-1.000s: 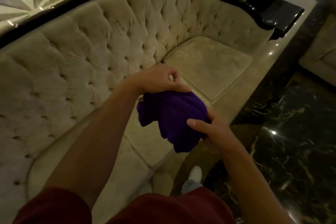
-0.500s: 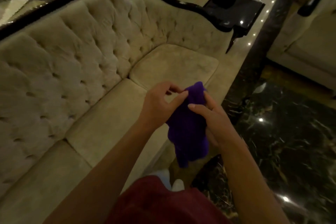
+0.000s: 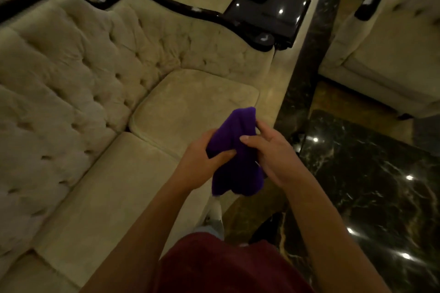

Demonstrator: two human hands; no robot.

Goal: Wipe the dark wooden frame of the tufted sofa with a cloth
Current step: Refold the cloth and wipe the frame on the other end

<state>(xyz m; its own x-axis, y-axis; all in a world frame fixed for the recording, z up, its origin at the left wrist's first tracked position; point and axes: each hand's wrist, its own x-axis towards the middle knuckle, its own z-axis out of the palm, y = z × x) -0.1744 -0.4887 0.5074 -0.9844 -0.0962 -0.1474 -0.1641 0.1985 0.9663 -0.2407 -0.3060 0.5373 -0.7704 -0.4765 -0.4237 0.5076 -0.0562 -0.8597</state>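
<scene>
A bunched purple cloth [image 3: 234, 152] hangs in front of me, held from both sides. My left hand [image 3: 202, 162] grips its left edge with the thumb pressed across the fabric. My right hand [image 3: 269, 152] clasps its right side. Both hands hover over the front edge of the beige tufted sofa [image 3: 78, 83]. The sofa's dark wooden frame [image 3: 181, 8] curves along the top of the backrest and down the far arm, well beyond the cloth.
A glossy black side table [image 3: 266, 16] stands past the sofa's far arm. A second beige sofa [image 3: 390, 45] sits at the upper right. Dark veined marble floor [image 3: 371, 188] spreads to the right, with my shoe [image 3: 215, 219] below the cloth.
My view has swung right and along the sofa. The cloth has been regathered between both hands, its top edge now folded upward, with my left thumb across it.
</scene>
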